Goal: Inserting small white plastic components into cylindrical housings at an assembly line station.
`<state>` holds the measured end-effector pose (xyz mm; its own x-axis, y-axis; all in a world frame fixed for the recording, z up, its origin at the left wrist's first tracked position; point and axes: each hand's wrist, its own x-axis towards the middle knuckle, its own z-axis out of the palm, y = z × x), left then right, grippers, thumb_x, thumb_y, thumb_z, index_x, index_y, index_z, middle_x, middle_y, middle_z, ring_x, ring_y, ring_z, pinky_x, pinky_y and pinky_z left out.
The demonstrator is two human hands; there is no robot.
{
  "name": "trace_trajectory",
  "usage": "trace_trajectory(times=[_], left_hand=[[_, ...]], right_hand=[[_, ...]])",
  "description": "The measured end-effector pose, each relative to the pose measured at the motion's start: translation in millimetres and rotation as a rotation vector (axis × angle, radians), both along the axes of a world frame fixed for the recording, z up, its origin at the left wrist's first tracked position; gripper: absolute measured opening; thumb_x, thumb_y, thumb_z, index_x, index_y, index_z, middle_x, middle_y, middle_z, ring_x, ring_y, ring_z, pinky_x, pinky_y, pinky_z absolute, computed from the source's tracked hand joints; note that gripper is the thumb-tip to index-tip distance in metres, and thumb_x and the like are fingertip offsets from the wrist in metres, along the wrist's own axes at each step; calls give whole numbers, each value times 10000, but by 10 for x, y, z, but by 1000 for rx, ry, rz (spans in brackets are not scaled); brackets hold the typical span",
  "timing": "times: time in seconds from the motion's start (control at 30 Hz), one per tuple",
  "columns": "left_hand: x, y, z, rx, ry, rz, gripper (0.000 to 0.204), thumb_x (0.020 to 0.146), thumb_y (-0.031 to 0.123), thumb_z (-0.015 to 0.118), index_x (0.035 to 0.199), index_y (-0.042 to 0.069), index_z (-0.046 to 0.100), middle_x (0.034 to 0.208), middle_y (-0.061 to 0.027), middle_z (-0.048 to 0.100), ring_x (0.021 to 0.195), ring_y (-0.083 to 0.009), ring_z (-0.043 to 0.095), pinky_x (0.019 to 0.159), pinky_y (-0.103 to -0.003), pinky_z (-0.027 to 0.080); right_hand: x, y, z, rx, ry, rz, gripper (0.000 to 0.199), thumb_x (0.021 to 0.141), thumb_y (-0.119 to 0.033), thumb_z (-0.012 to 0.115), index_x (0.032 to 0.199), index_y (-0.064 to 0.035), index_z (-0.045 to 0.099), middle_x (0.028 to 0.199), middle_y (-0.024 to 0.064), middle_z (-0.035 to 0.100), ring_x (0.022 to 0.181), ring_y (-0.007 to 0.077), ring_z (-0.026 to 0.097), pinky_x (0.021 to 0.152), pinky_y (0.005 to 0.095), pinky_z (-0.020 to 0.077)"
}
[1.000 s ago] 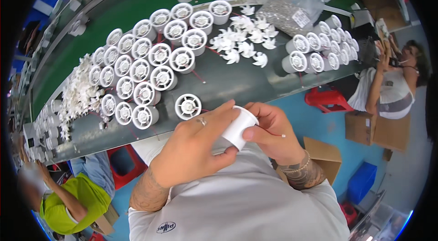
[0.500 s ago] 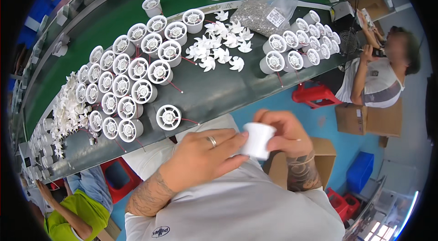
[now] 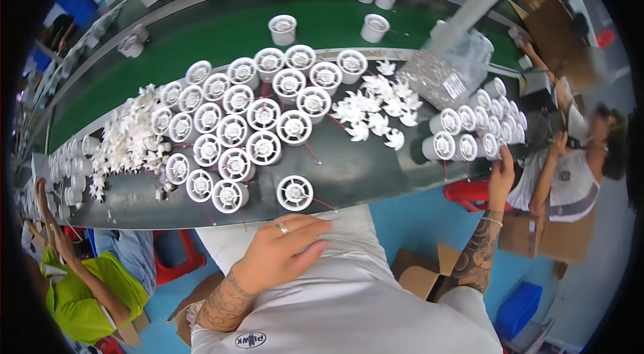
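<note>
My left hand (image 3: pixel 285 253) hovers over my lap at the table's front edge, palm turned down and holding nothing, its fingers stretched out. To the right, my right hand (image 3: pixel 500 176) reaches up to the front row of the right-hand cluster. Its fingers are on a white round fan housing (image 3: pixel 488 146) there, and its fingertips are partly hidden. Nearest my left hand, a single white fan unit (image 3: pixel 295 193) with a red wire stands on the dark table (image 3: pixel 376 180). Behind it are several similar fan units (image 3: pixel 263 147) in a close group.
Loose white fan blades (image 3: pixel 379 106) lie mid-table, and another heap (image 3: pixel 131 129) lies left. A clear bag of small grey parts (image 3: pixel 433 76) stands behind. Beyond runs a green conveyor (image 3: pixel 221 39) carrying white cups. Co-workers sit left (image 3: pixel 94 293) and right (image 3: pixel 570 173); cardboard boxes (image 3: pixel 416 277) are below.
The white housing that was between both hands has gone to the right cluster with my right hand. My left hand has let go of it. The view has shifted.
</note>
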<state>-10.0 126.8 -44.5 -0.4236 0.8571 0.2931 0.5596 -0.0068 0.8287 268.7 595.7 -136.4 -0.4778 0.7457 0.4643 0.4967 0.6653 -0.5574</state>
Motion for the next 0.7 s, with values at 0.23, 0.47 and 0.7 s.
trace_trajectory(times=[0.23,0.47,0.7], left_hand=[[-152,-712,-375,-15,-24,564,151,790,-65,624,932,-31,661,816,-104,676,709,-181,641,652,-267,503],[-260,-1153,-447,116,-70,1048,98,854,-59,590,929,-58,652,805,-94,642,701,-114,592,627,-228,482],[-236,-1536,-511,34,-78,1286,102,855,-37,613,946,-47,658,901,-88,667,781,-111,639,680,-232,513]], right_hand=[[-951,-623,811,89,284,-46,335,866,44,493,1186,59,590,1199,150,615,1126,241,574,1010,329,398],[-3850,-1487,1372,182,-176,1131,337,810,26,621,1144,-12,611,1155,155,606,1079,331,587,918,356,455],[-5342,-1544,792,157,-474,1285,438,705,-51,739,1129,-2,639,1217,176,582,1061,319,599,923,335,477]])
